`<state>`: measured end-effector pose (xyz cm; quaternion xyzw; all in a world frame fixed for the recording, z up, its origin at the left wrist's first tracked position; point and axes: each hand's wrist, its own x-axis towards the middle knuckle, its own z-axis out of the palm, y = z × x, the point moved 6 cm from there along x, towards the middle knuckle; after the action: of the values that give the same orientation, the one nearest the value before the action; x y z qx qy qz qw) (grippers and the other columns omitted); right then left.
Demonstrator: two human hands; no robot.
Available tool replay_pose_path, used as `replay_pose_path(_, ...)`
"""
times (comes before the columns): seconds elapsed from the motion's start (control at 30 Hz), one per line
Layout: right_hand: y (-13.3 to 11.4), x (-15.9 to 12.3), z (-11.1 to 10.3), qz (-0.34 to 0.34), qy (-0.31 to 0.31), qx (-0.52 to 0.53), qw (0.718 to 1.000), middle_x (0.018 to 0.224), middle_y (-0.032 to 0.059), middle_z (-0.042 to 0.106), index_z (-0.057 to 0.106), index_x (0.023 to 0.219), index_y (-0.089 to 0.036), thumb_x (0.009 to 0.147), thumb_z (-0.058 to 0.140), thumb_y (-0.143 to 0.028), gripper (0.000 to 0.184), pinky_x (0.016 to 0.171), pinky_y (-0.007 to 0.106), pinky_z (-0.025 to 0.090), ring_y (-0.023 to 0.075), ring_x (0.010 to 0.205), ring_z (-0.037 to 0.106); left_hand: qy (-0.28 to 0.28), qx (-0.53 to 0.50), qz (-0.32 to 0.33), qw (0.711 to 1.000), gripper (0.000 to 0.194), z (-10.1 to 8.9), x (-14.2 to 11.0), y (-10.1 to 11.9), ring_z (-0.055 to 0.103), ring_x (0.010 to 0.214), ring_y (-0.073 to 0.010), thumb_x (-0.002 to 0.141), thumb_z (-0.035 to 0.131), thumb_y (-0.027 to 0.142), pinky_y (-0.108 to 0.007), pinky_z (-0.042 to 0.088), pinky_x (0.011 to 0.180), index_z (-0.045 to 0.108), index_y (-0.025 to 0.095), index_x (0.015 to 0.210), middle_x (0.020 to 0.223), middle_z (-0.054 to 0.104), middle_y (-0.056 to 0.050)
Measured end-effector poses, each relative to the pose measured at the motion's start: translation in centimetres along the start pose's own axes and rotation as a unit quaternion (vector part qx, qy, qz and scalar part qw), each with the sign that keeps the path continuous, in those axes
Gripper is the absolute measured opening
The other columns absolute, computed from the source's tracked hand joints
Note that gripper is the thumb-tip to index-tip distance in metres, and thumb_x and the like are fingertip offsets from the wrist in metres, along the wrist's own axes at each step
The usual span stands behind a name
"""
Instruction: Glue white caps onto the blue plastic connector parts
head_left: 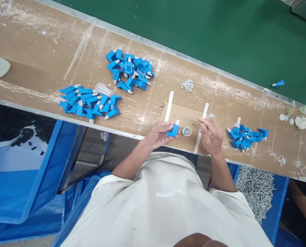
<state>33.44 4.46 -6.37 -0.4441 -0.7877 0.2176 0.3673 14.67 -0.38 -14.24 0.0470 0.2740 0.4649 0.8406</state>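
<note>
surface [52, 44]: worn brown board, scuffed white, metal strip along the far edge
far pile [129, 70]: blue plastic parts, loose heap
near-left pile [88, 103]: blue parts, clear tube [103, 89] at its far side
right pile [246, 135]: smaller blue heap
small grey bits [187, 85]: tight cluster
cardboard pad [186, 118]: two white strips, little round cup [186, 131]
far right: bottle [305, 109] lying down, white rag [304, 122]

A: We see the left hand [159, 134] holding a connector [173, 130] at the table's [39, 44] near edge; a small cup [186, 131] lies between it and the right hand [210, 134].

B: We place two connector heaps [89, 102] [130, 70] left of the hands, a third heap [246, 136] to their right, and a cluster of small caps [187, 85] behind them.
</note>
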Motion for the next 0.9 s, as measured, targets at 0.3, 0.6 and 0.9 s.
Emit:
replay_pose_path(0.3, 6.5, 10.9, 4.8, 0.029, -0.092, -0.089, 0.991, 0.096, 0.0087, 0.077, 0.076, 0.099, -0.021, 0.098, 0.059, -0.034, 0.022, 0.083, 0.040, 0.057, 0.0238, 0.084, 0.070, -0.008, -0.032, -0.007, 0.999, 0.019, -0.4, 0.3, -0.4, 0.073, 0.065, -0.0153, 0.076, 0.084, 0.015, -0.020, 0.059, 0.060, 0.072, 0.008, 0.089, 0.077, 0.074, -0.009)
replay_pose_path(0.6, 5.5, 12.7, 7.8, 0.050, -0.141, -0.202, 0.968, 0.097, 0.0120, 0.075, 0.073, 0.093, -0.017, 0.096, 0.060, -0.027, 0.017, 0.085, 0.040, 0.051, 0.0270, 0.089, 0.067, -0.028, -0.032, -0.004, 0.999, 0.025, -0.6, 0.4, -0.6, 0.073, 0.068, -0.0149, 0.076, 0.087, 0.019, -0.021, 0.057, 0.062, 0.075, 0.008, 0.095, 0.084, 0.077, -0.010)
replay_pose_path(0.9, 3.6, 13.4, 8.6, 0.076, -0.231, -0.338, 0.909, 0.105, 0.0250, 0.076, 0.073, 0.092, -0.011, 0.091, 0.052, -0.017, 0.022, 0.092, 0.051, 0.053, 0.0390, 0.102, 0.070, -0.010, -0.046, -0.003, 0.999, 0.012, -0.3, 0.4, -0.3, 0.074, 0.066, -0.0149, 0.082, 0.078, 0.013, -0.018, 0.058, 0.057, 0.071, 0.010, 0.090, 0.076, 0.074, -0.007)
